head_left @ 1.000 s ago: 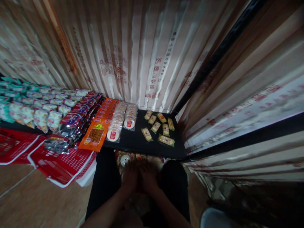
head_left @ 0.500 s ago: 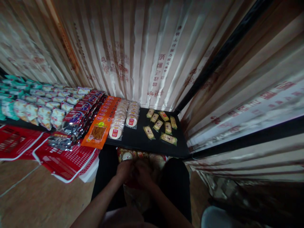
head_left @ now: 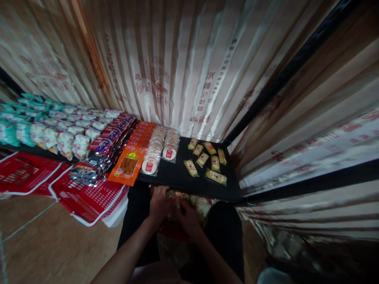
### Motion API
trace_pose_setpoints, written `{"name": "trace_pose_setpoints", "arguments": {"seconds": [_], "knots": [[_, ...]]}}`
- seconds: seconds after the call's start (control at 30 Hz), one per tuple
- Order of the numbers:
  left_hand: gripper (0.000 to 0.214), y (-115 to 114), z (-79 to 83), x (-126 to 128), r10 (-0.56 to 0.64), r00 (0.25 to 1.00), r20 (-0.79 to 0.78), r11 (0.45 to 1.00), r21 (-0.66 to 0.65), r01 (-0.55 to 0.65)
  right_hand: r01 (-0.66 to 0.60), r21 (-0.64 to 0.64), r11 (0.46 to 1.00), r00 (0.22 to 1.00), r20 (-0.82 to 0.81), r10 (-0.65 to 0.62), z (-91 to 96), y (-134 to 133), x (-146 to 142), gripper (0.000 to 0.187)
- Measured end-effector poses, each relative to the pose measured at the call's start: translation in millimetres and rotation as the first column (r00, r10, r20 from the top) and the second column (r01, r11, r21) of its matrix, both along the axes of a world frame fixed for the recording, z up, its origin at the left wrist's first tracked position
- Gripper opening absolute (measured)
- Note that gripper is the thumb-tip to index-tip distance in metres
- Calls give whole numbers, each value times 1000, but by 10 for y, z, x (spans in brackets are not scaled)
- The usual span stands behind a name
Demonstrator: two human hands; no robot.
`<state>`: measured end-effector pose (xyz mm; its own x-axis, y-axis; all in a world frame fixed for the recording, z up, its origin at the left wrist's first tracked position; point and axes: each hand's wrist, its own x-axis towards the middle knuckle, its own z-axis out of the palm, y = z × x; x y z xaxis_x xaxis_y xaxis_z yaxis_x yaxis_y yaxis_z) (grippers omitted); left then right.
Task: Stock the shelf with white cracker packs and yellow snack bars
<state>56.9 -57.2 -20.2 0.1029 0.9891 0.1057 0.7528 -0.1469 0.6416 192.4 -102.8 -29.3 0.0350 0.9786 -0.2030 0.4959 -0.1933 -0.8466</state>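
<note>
Between my knees, below the shelf's front edge, sits a red basket (head_left: 177, 232) with clear-wrapped snack packs (head_left: 201, 203) in it. My left hand (head_left: 159, 204) is over the left part of these packs, its fingers bent forward and down. Close beside it, my right hand (head_left: 188, 217) has its fingers curled in. What lies in either hand is hidden in the dim light. On the black shelf (head_left: 174, 175) above, several small yellow-green wrapped snack bars (head_left: 203, 159) lie scattered. Two rows of round white crackers in clear wrap (head_left: 150, 165) overlap to their left.
Left along the shelf are an orange snack bag (head_left: 130, 157), dark red and silver packs (head_left: 103, 146), white packs (head_left: 65, 144) and green packs (head_left: 8, 132). Red shopping baskets (head_left: 89, 201) stand below. A pleated curtain (head_left: 183, 79) hangs behind; a dark bar (head_left: 284, 79) slants at right.
My left hand has risen and turned, its fingers now further forward over the packs. The right hand has shifted slightly right. The whole view has drifted a little, moving the shelf rightward.
</note>
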Motion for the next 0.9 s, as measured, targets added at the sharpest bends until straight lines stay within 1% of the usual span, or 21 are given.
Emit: {"name": "trace_pose_setpoints", "arguments": {"seconds": [0.07,0.1,0.17,0.23,0.3,0.4,0.47,0.6,0.7,0.8,0.9], "knots": [[27,-52,80,49,103,995,-17,988,120,-100,26,32,999,1000,11,-27,65,2,-25,32],[26,-71,119,75,140,990,-22,978,157,-135,44,49,998,998,31,-46,86,6,-39,32],[23,-95,182,119,185,983,-8,967,181,-180,85,87,993,992,89,-93,105,21,-66,32],[19,-101,222,150,218,975,45,967,124,-222,112,137,984,981,142,-132,89,43,-84,32],[16,-101,245,167,237,962,136,970,18,-241,105,218,970,972,183,-147,47,62,-92,33],[16,-113,274,174,258,918,301,964,-148,-222,56,355,933,962,231,-146,-25,70,-104,33],[18,-127,290,173,283,876,391,953,-219,-210,4,397,918,961,252,-113,-53,57,-123,36],[19,-135,281,158,344,773,534,927,-323,-189,-110,406,907,956,294,-15,-44,8,-183,44],[21,-120,232,126,401,710,579,900,-395,-186,-163,404,900,947,321,27,7,-24,-230,50],[22,-109,193,84,451,634,628,879,-435,-195,-192,396,898,945,321,60,79,-37,-263,53],[25,-107,204,45,472,551,688,874,-447,-191,-221,404,888,949,298,101,148,-43,-271,53]]}}
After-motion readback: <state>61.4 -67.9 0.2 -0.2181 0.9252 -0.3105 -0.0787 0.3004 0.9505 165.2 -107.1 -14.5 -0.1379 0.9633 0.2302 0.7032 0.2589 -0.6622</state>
